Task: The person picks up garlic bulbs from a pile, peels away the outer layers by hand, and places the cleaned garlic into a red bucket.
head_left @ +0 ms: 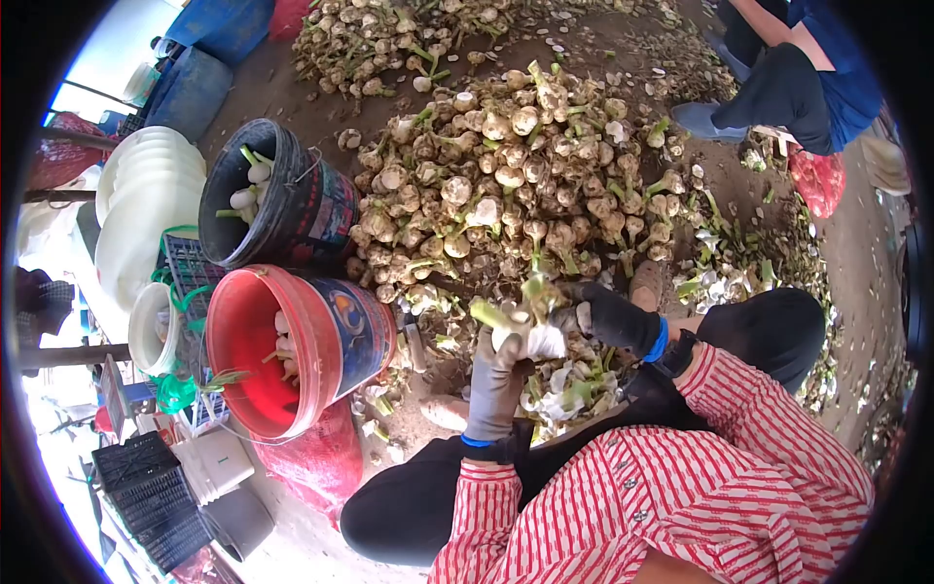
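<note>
A white garlic bulb (pixel 547 342) with a thick green stem (pixel 489 313) is between my two gloved hands, above my lap. My left hand (pixel 494 382), in a grey glove, is closed around the bulb and its stem from the left. From the right, my right hand (pixel 615 319), in a darker glove, has its fingers curled against the bulb and its loose outer leaves (pixel 538 292). The right fingertips are partly hidden. Just beyond my hands lies a large heap of unpeeled garlic (pixel 511 175). Peeled skins and stem scraps (pixel 574 394) lie below them.
On the left, a red bucket (pixel 255 389) and a black bucket (pixel 229 248) each hold several cleaned garlic bulbs. A red mesh sack (pixel 316 457) sits by the red bucket. Black crates (pixel 151 501) stand lower left. Another person (pixel 793 92) sits at the upper right.
</note>
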Demonstrator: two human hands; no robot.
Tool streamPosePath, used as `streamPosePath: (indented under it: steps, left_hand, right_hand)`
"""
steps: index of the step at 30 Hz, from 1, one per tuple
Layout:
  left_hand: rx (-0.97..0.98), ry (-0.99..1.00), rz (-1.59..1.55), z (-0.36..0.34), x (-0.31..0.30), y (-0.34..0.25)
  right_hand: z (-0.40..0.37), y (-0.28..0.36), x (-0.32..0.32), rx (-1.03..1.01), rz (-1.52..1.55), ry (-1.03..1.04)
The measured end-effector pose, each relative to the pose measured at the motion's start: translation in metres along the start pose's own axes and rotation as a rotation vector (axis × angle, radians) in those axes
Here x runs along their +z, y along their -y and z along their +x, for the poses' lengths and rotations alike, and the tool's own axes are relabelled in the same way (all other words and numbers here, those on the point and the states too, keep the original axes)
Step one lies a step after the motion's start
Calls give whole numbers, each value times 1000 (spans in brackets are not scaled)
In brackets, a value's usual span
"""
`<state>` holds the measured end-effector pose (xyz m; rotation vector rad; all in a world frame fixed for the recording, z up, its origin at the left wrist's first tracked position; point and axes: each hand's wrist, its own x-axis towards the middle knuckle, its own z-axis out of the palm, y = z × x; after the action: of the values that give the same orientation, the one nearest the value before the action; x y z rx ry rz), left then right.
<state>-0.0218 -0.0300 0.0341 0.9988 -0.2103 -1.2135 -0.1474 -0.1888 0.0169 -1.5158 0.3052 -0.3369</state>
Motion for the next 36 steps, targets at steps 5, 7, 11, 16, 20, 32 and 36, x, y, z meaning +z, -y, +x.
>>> streamPosePath:
  steps: [5, 7, 11, 16, 20, 32, 36]
  left_hand:
    - [-74, 281, -358, -1, -22, 17]
    - [-59, 125, -145, 1, -3, 9]
    - [140, -95, 406, 1, -1, -2]
    - [165, -138, -183, 9, -37, 19]
    - [36, -269, -117, 6, -64, 43]
    - [517, -166, -366, 23, -18, -183]
    - [261, -249, -187, 33, -9, -101]
  right_hand:
    - [-12, -23, 12, -316, -57, -163]
    - [-10, -15, 9, 297, 707, -263]
    - [-13, 21, 9, -311, -319, -109]
    - [-24, 17, 15, 224, 474, 466]
    - [-20, 52, 43, 108, 563, 556]
    - [40, -65, -18, 365, -1209, -170]
    - [78, -153, -68, 244, -1261, -68]
